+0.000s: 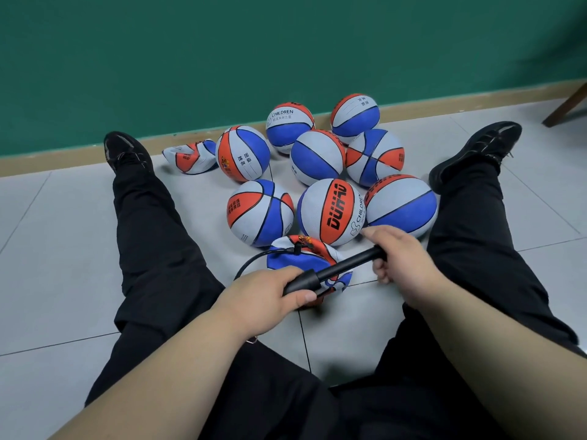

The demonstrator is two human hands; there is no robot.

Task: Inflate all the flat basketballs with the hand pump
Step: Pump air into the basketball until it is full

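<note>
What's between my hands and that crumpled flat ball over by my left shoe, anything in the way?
Nothing lies directly across the floor path, but both hands are occupied: the left hand and right hand grip the hand pump, whose hose is plugged into the flat ball between your legs. The crumpled flat ball lies beside an inflated ball.

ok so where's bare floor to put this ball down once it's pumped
Bare tile lies outside the left leg, and outside the right leg toward the wooden leg. A small patch sits just behind the flat ball on the hose. Between the legs, eight inflated balls crowd up to the wall, with a crumpled ball beside them.
</note>
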